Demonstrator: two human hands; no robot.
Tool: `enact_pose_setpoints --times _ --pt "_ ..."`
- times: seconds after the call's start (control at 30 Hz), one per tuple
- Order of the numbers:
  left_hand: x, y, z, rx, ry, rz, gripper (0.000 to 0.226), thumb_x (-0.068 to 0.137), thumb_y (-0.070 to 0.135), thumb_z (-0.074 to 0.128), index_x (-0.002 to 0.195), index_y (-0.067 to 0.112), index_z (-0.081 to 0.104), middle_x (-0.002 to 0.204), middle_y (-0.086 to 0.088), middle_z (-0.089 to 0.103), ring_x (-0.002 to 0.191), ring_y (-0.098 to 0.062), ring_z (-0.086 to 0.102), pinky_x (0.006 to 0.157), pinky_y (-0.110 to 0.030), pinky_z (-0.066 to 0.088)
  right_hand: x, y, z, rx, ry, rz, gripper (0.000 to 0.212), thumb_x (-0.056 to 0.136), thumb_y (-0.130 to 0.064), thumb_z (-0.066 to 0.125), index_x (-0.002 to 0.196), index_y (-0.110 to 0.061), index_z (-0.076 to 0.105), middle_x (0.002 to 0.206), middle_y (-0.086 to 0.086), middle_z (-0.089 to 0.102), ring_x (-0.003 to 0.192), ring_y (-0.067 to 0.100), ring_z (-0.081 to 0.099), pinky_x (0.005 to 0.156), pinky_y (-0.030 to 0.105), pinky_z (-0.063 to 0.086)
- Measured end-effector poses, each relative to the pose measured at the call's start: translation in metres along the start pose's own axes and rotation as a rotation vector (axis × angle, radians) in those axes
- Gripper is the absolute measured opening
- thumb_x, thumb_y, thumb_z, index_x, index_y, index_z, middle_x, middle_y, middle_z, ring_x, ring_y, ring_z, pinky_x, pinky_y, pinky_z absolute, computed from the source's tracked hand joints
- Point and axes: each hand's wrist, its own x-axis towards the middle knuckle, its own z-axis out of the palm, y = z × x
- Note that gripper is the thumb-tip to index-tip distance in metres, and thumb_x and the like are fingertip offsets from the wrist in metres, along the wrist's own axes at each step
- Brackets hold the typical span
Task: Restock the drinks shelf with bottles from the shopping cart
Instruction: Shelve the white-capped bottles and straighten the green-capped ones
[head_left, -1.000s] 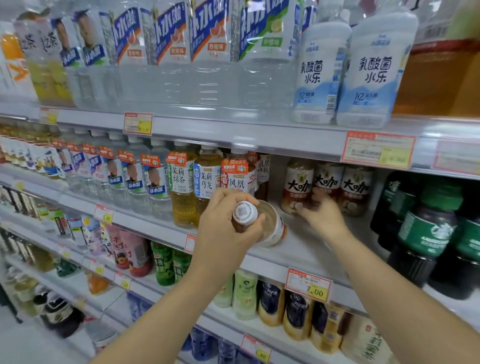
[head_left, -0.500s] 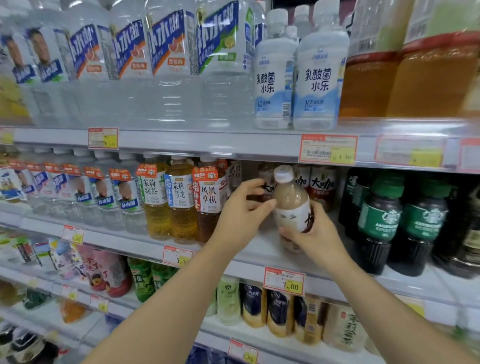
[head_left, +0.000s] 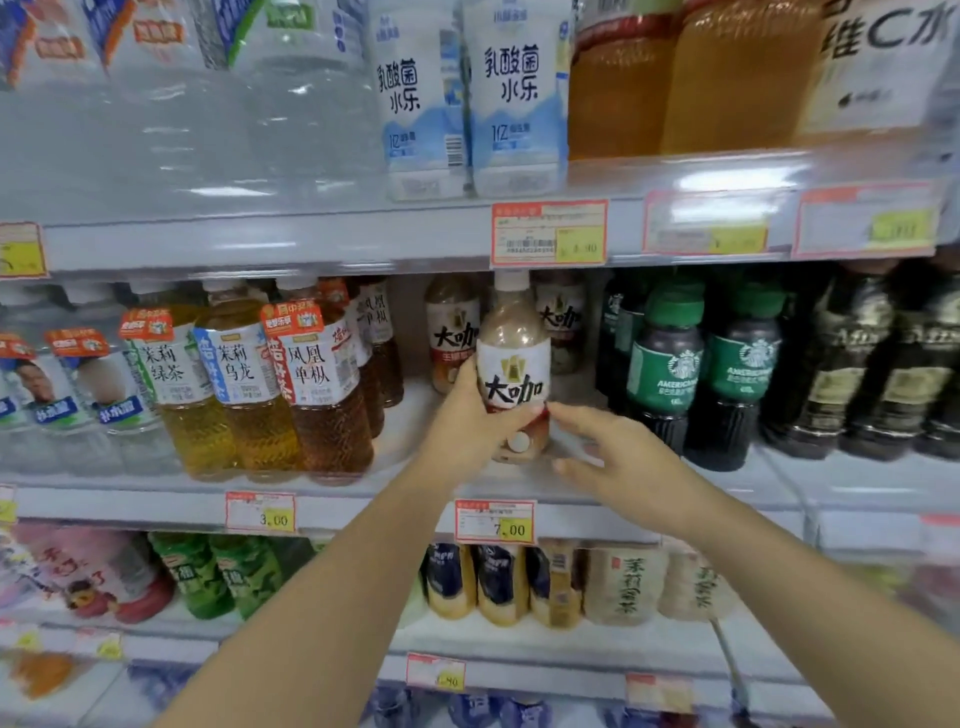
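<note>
Just behind the shelf edge (head_left: 363, 506), left hand (head_left: 467, 426) grips upright bottle (head_left: 514, 364); right hand (head_left: 618, 457) slack alongside.

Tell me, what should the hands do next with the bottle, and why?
Probably let go. The bottle seems to stand upright on the shelf, label facing out, in front of matching bottles. The left hand grips it; the right hand is open beside it.

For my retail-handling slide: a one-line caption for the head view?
Left hand grips an upright coffee bottle at the drinks shelf, open right hand alongside, matching bottles behind.
</note>
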Motion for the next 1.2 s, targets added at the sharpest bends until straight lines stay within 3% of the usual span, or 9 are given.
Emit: enact_pose_setpoints --times 0.1,0.2,0.3,0.53,0.67,0.83,1.03,1.1,1.2 --pt "0.005 -0.005 0.006 0.134 0.062 0.022 0.072 0.069 0.026 0.080 0.129 0.021 0.041 0.122 0.000 0.055 0.110 -0.011 0.054 0.098 -0.035 0.046 -0.029 0.005 -0.014 -0.074 0.198 -0.035 0.030 0.085 -0.011 0.063 0.114 -0.020 0.065 0.103 -0.017 0.061 0.094 -0.006 0.057 0.088 0.005 0.041" --pt "0.006 -0.014 0.009 0.310 0.070 0.016 0.081 0.070 0.024 0.078 0.138 0.022 0.034 0.134 -0.005 0.044 0.125 -0.018 0.040 0.107 -0.037 0.034 -0.057 0.028 -0.023 -0.140 0.417 0.008 0.013 0.081 -0.012 0.068 0.090 -0.021 0.070 0.083 -0.016 0.066 0.084 -0.001 0.060 0.075 0.009 0.046" --pt "0.014 -0.014 0.015 0.264 0.044 0.045 0.077 0.071 0.019 0.078 0.135 0.020 0.036 0.130 -0.002 0.051 0.121 -0.018 0.047 0.105 -0.040 0.039 -0.070 0.052 -0.024 -0.282 0.530 0.085 0.006 0.079 -0.024 0.071 0.084 -0.022 0.069 0.080 -0.015 0.062 0.080 0.005 0.059 0.074 0.021 0.045" --pt "0.059 -0.004 0.054 0.259 0.132 -0.026 0.063 0.078 0.017 0.074 0.127 0.001 0.039 0.126 -0.014 0.057 0.115 -0.031 0.054 0.084 -0.028 0.040 -0.067 0.063 -0.024 -0.289 0.549 0.188 0.017 0.073 -0.038 0.073 0.068 -0.025 0.066 0.062 -0.022 0.053 0.065 -0.007 0.053 0.057 0.006 0.033" --pt "0.088 -0.014 0.065 0.353 0.145 -0.012 0.067 0.078 0.025 0.072 0.134 0.005 0.040 0.126 -0.014 0.058 0.115 -0.032 0.054 0.081 -0.025 0.038 -0.068 0.065 -0.025 -0.255 0.545 0.194 0.016 0.073 -0.040 0.073 0.066 -0.030 0.062 0.060 -0.024 0.052 0.064 -0.011 0.052 0.058 0.004 0.036" --pt "0.098 -0.017 0.072 0.364 0.166 0.025 0.069 0.077 0.023 0.072 0.132 0.004 0.036 0.125 -0.018 0.056 0.114 -0.036 0.053 0.088 -0.036 0.043 -0.068 0.069 -0.024 -0.252 0.552 0.162 0.017 0.073 -0.040 0.072 0.065 -0.031 0.061 0.061 -0.023 0.054 0.078 -0.013 0.053 0.063 0.003 0.037" --pt "0.101 -0.015 0.075 0.377 0.137 0.005 0.078 0.070 0.032 0.079 0.132 0.007 0.037 0.132 -0.016 0.049 0.119 -0.035 0.049 0.097 -0.046 0.044 -0.067 0.073 -0.023 -0.217 0.562 0.130 0.017 0.073 -0.040 0.072 0.064 -0.030 0.061 0.065 -0.018 0.060 0.075 -0.002 0.057 0.061 0.011 0.042" --pt "0.094 -0.013 0.064 0.429 0.279 -0.011 0.077 0.075 0.035 0.074 0.133 0.004 0.035 0.139 -0.020 0.034 0.125 -0.038 0.041 0.098 -0.045 0.041 -0.066 0.074 -0.022 -0.210 0.561 0.125 0.018 0.073 -0.038 0.073 0.064 -0.028 0.062 0.065 -0.016 0.061 0.072 0.000 0.058 0.059 0.012 0.042" --pt "0.082 -0.014 0.036 0.362 0.660 -0.076 0.068 0.079 0.026 0.068 0.132 0.002 0.032 0.138 -0.023 0.026 0.126 -0.041 0.033 0.101 -0.043 0.034 -0.066 0.074 -0.023 -0.187 0.570 0.137 0.018 0.073 -0.037 0.074 0.064 -0.025 0.063 0.064 -0.017 0.061 0.071 0.000 0.058 0.059 0.012 0.042"
